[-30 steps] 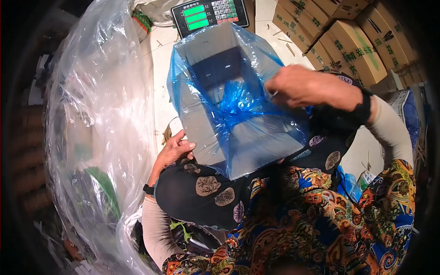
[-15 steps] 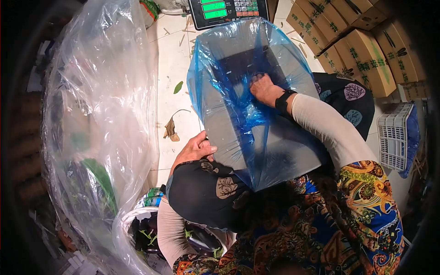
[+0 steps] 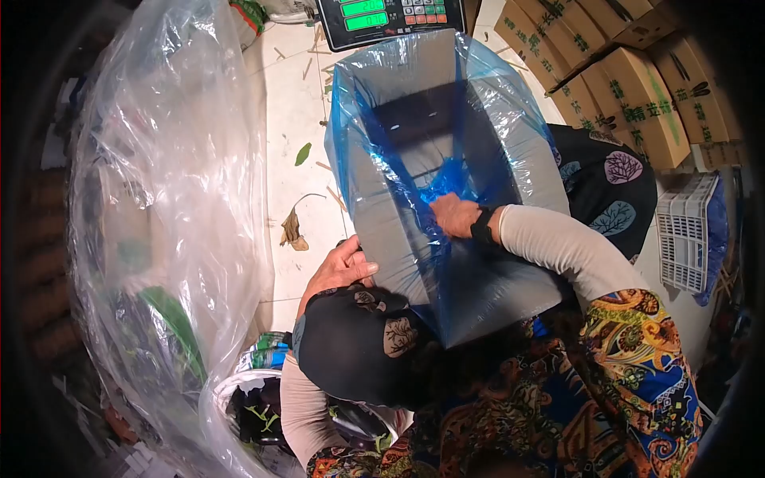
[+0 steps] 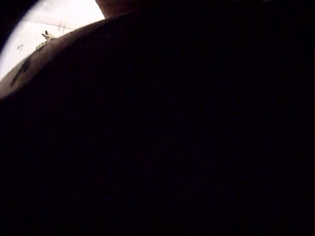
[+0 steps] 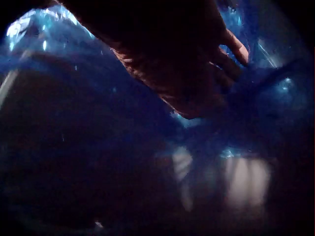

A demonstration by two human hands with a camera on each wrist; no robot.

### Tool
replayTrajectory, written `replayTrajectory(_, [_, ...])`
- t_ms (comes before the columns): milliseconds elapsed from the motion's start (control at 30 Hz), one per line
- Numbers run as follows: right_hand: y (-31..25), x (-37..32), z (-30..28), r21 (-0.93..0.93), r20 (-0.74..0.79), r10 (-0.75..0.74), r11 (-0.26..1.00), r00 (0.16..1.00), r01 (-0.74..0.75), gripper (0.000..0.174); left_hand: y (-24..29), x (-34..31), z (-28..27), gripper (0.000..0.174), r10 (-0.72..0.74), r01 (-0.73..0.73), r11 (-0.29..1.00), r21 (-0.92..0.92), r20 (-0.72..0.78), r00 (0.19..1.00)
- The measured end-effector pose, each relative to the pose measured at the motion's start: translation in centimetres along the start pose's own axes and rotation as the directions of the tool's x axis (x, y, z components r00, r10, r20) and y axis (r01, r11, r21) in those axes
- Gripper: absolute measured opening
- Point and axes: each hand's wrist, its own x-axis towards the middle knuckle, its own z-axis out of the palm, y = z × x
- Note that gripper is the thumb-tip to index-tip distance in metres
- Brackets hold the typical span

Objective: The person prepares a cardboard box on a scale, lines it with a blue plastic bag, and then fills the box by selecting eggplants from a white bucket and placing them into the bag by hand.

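A grey box [image 3: 378, 251], lined with a blue plastic bag [image 3: 339, 151], stood in the centre of the head view, between the person's knees. The bag covered the rim on all sides in a thin, see-through layer and sank into the box, bunching up at the middle. The right hand [image 3: 456, 215] reached in from the right, its fingers curled into that bunch; the right wrist view was dim, but it seemed to hold a fold of the blue film. The left hand [image 3: 339, 267] lay left of centre against the box's outer left side, thumb straight and loose rather than clenched.

Black patterned cloth [image 3: 331, 342] covered the knees on either side of the box. A scale [image 3: 390, 17] with lit green displays stood at the top of the frame, printed cartons [image 3: 633, 103] were stacked at upper right, and a white crate [image 3: 684, 231] stood at the right. Clear plastic sheeting [image 3: 171, 159] filled much of the left. Between it and the box, a dry brown leaf [image 3: 294, 231] and a green leaf [image 3: 303, 154] lay on the pale floor [image 3: 283, 103].
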Motion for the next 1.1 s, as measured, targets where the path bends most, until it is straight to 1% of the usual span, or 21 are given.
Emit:
replayTrajectory(33, [0.8, 0.1, -0.4, 0.003, -0.065, -0.018, 1.000, 0.998, 0.018, 0.026, -0.1, 0.0, 0.0, 0.057, 0.000, 0.000, 1.000, -0.002, -0.001, 1.000])
replayTrajectory(100, [1.8, 0.4, -2.6, -0.042, -0.162, 0.032, 0.998, 0.986, -0.039, 0.025, 0.1, 0.0, 0.0, 0.058, 0.006, -0.006, 1.000, -0.001, 0.001, 1.000])
replayTrajectory(133, [2.2, 0.5, -4.2, -0.007, -0.205, 0.054, 0.998, 0.977, -0.057, 0.024, 0.2, 0.0, -0.1, 0.058, 0.003, -0.003, 1.000, 0.008, 0.000, 1.000])
replayTrajectory(233, [3.1, 2.3, -7.3, 0.228, -0.032, 0.160, 0.962, 0.987, -0.149, 0.037, 0.1, 0.1, -0.3, 0.058, 0.005, -0.006, 1.000, 0.019, 0.007, 1.000])
replayTrajectory(267, [3.5, 2.2, -7.7, 0.162, -0.096, 0.044, 0.986, 0.994, -0.028, 0.031, 0.0, 0.2, -0.3, 0.059, 0.011, -0.012, 1.000, 0.012, 0.014, 1.000])
replayTrajectory(367, [2.3, 2.5, -7.2, 0.099, 0.057, 0.059, 0.993, 0.997, -0.064, 0.030, 0.3, -0.2, 0.1, 0.060, 0.023, -0.023, 1.000, -0.008, 0.007, 1.000])
replayTrajectory(467, [2.4, 1.9, -6.2, 0.090, 0.093, -0.066, 0.994, 0.993, 0.057, 0.032, 0.2, -0.1, 0.1, 0.062, 0.030, -0.030, 1.000, -0.003, -0.002, 1.000])
replayTrajectory(567, [1.9, 1.5, -5.1, 0.200, 0.125, -0.102, 0.977, 0.987, 0.076, 0.029, -0.2, 0.0, -0.4, 0.062, 0.011, -0.011, 1.000, 0.023, 0.000, 1.000])
replayTrajectory(600, [1.6, -0.4, -6.2, 0.247, 0.161, -0.144, 0.964, 0.976, 0.102, 0.034, -0.3, 0.1, -0.6, 0.062, 0.002, -0.002, 0.999, 0.035, 0.002, 1.000])
replayTrajectory(700, [-0.4, -1.7, -3.9, 0.526, -0.079, -0.014, 0.849, 0.997, 0.054, 0.039, -0.5, 0.4, -0.7, 0.062, 0.017, -0.016, 0.996, 0.089, -0.016, 1.000])
replayTrajectory(733, [0.1, 0.8, 1.8, 0.615, -0.378, 0.001, 0.748, 0.926, 0.250, 0.042, -0.5, 0.3, -0.7, 0.063, 0.021, -0.020, 0.997, 0.076, -0.015, 1.000])
replayTrajectory(767, [0.3, 1.6, 1.8, 0.584, -0.499, -0.124, 0.683, 0.858, 0.439, 0.040, -0.5, 0.2, -0.6, 0.063, 0.026, -0.025, 0.998, 0.062, -0.015, 1.000])
replayTrajectory(800, [0.7, 2.3, 1.0, 0.528, -0.612, -0.233, 0.591, 0.756, 0.609, 0.039, -0.5, 0.2, -0.6, 0.063, 0.032, -0.032, 0.998, 0.048, -0.013, 0.999])
replayTrajectory(867, [0.8, 2.2, 0.3, 0.540, -0.650, -0.233, 0.526, 0.723, 0.656, 0.038, -1.2, 0.4, -1.5, 0.064, 0.029, -0.030, 0.996, 0.081, 0.019, 0.999])
replayTrajectory(900, [0.7, 0.6, -1.6, 0.617, -0.580, -0.145, 0.565, 0.802, 0.548, 0.040, -1.5, 0.7, -1.8, 0.065, 0.032, -0.035, 0.995, 0.098, 0.033, 0.999])
replayTrajectory(933, [0.5, -1.0, -3.5, 0.684, -0.500, -0.051, 0.589, 0.865, 0.430, 0.041, -2.0, 0.8, -1.9, 0.065, 0.036, -0.037, 0.995, 0.088, 0.005, 0.999])
replayTrajectory(1000, [0.9, -0.7, -3.4, 0.654, -0.389, -0.081, 0.677, 0.918, 0.337, 0.040, -2.4, 0.7, -1.8, 0.065, 0.043, -0.039, 0.997, 0.071, -0.051, 0.998])
replayTrajectory(1033, [1.1, -0.7, -3.5, 0.628, -0.332, -0.095, 0.720, 0.939, 0.295, 0.039, -2.1, 0.6, -1.8, 0.065, 0.042, -0.040, 0.996, 0.080, -0.020, 0.999])
replayTrajectory(1067, [1.4, -0.7, -3.7, 0.344, -0.282, -0.168, 0.901, 0.944, 0.263, 0.037, -1.6, 0.6, -1.7, 0.065, 0.041, -0.042, 0.995, 0.086, 0.010, 0.999])
replayTrajectory(1100, [1.4, -0.7, -4.0, 0.173, -0.298, -0.166, 0.959, 0.940, 0.225, 0.035, -1.1, 0.5, -1.4, 0.065, 0.039, -0.042, 0.995, 0.091, 0.039, 0.998])
